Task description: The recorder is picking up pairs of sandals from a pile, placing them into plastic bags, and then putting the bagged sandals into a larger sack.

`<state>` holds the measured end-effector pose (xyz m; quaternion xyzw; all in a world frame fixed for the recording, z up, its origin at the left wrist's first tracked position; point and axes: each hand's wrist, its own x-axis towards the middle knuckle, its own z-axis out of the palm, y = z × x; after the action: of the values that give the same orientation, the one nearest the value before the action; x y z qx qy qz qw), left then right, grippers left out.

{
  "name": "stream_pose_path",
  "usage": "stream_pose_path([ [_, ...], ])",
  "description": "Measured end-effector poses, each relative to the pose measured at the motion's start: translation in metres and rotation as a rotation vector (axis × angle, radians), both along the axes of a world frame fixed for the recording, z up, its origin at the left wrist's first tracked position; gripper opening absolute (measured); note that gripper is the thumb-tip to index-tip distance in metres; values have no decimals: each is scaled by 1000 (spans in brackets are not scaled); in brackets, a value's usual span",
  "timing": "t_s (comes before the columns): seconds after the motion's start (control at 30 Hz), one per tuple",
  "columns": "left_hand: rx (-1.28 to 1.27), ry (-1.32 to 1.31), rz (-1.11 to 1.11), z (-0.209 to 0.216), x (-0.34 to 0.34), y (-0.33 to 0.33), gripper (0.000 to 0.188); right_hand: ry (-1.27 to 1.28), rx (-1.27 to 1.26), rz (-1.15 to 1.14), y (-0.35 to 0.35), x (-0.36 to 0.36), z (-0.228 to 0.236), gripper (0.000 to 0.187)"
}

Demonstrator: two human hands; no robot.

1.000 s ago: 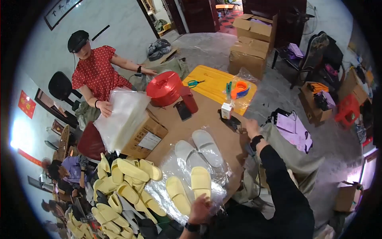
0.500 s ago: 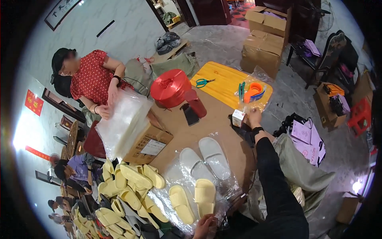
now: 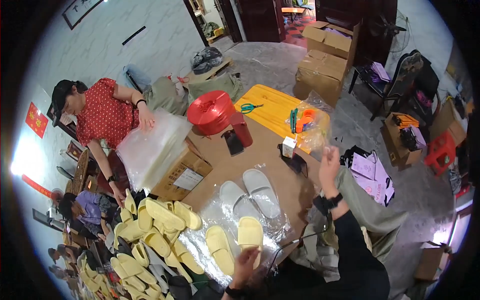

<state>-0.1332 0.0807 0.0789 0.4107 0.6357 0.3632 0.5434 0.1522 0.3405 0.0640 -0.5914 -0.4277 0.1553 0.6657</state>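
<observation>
Your right hand [image 3: 330, 162] has left the white box [image 3: 289, 147], which it was beside half a second ago, and is now raised at the right edge of the counter [image 3: 262, 150]; its fingers look drawn together, but you cannot tell whether they hold anything, since clear film there would hardly show. The box and the black item [image 3: 300, 165] next to it therefore sit untouched on the counter's right side. Your left hand [image 3: 246, 264] has come farther over the near end of the right yellow slipper [image 3: 250, 231]; its fingers are bent there, and whether they grasp the slipper or only rest by it cannot be told. The left yellow slipper [image 3: 219, 250] lies just beside it, both on clear film [image 3: 197, 241] at the near side, and neither seems to have been shifted, so the pair appears still side by side and uncovered. The grey slippers [image 3: 262, 194] lie just beyond, also unmoved. To the left, the co-worker [image 3: 107, 112] now has one hand [image 3: 146, 120] on the clear bags [image 3: 155, 145] over the carton [image 3: 182, 172], while the other hand [image 3: 119, 196] has gone down to the slipper pile [image 3: 162, 216], leaving your yellow pair to you alone.
</observation>
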Motion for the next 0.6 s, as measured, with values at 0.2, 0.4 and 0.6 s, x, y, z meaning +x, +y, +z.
stream_pose_path([
  [0.2,269,101,62,71,-20,40,50,332,62,547,-122,-70,73,11],
  [0.4,323,-161,33,110,-45,15,71,355,-34,960,-202,-129,106,13],
  [0.6,221,-377,152,136,-62,-34,52,182,54,1162,-238,-155,147,21],
])
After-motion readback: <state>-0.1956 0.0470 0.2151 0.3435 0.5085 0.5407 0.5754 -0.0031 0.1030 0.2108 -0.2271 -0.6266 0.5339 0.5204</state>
